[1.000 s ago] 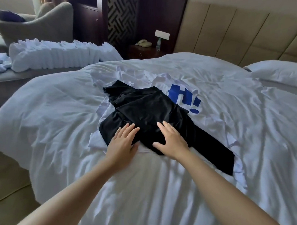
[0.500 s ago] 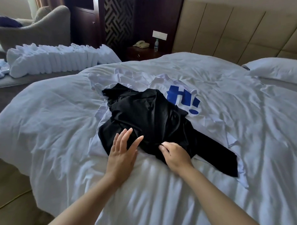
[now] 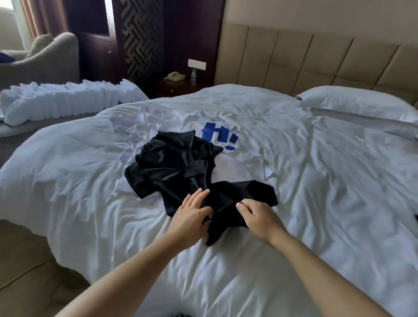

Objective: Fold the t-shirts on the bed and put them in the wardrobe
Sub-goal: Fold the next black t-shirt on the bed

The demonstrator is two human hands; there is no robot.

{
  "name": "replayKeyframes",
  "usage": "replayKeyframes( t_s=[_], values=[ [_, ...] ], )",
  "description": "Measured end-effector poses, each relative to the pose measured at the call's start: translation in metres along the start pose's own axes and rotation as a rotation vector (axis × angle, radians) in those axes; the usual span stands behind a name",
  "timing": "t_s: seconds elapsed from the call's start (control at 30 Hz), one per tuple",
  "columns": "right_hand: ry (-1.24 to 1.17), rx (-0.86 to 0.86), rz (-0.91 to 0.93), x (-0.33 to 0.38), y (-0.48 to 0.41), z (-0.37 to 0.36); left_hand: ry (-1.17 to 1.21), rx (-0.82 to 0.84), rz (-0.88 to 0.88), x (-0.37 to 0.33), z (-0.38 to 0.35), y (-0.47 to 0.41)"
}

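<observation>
A crumpled black t-shirt (image 3: 176, 171) lies on the white duvet of the bed (image 3: 322, 177). Under it and behind it lies a white t-shirt (image 3: 227, 164) with a blue print. My left hand (image 3: 192, 217) holds the near edge of the black t-shirt, thumb tucked into the cloth and fingers stretched over it. My right hand (image 3: 258, 216) pinches a fold of the same shirt just to the right. Both hands sit at the shirt's near hem, close together.
A row of folded white linen (image 3: 62, 104) lies on a bench left of the bed, with a grey armchair (image 3: 40, 60) behind it. A nightstand (image 3: 177, 87) with a phone and a bottle stands by the dark wood panel. A pillow (image 3: 358, 105) lies at the headboard.
Both hands went from lying flat on the black shirt to taking hold of its near edge. The shirt's near part has been pulled toward me and bunched up. The camera has tilted up.
</observation>
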State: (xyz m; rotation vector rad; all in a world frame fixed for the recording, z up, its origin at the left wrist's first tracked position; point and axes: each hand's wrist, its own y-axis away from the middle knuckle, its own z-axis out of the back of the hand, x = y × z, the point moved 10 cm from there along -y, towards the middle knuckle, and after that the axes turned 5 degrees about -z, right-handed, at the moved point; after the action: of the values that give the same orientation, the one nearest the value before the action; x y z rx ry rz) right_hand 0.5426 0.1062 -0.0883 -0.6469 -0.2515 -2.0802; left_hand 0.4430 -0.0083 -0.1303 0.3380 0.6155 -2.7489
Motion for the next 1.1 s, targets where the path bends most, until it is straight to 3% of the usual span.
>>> replayKeyframes(
  t_s=[0.37,0.63,0.77,0.87,0.97,1.1],
  values=[
    [0.193,-0.08,-0.151,-0.121,0.119,0.098,0.078,0.1,-0.134,-0.17,-0.036,-0.006],
    [0.183,-0.111,-0.406,-0.226,0.185,0.137,0.227,0.338,-0.239,-0.264,-0.09,-0.003],
    [0.157,-0.035,-0.44,-0.235,0.187,0.114,0.229,0.373,-0.282,-0.263,-0.1,0.007],
    [0.165,-0.011,-0.389,-0.216,0.17,0.094,0.184,0.292,-0.266,-0.241,-0.09,0.005],
    [0.123,-0.019,-0.308,-0.191,0.145,0.078,0.122,0.21,-0.147,-0.203,-0.074,-0.001],
    [0.064,0.04,-0.251,-0.159,0.112,0.046,0.019,0.27,0.073,-0.145,-0.072,0.007]
  ],
)
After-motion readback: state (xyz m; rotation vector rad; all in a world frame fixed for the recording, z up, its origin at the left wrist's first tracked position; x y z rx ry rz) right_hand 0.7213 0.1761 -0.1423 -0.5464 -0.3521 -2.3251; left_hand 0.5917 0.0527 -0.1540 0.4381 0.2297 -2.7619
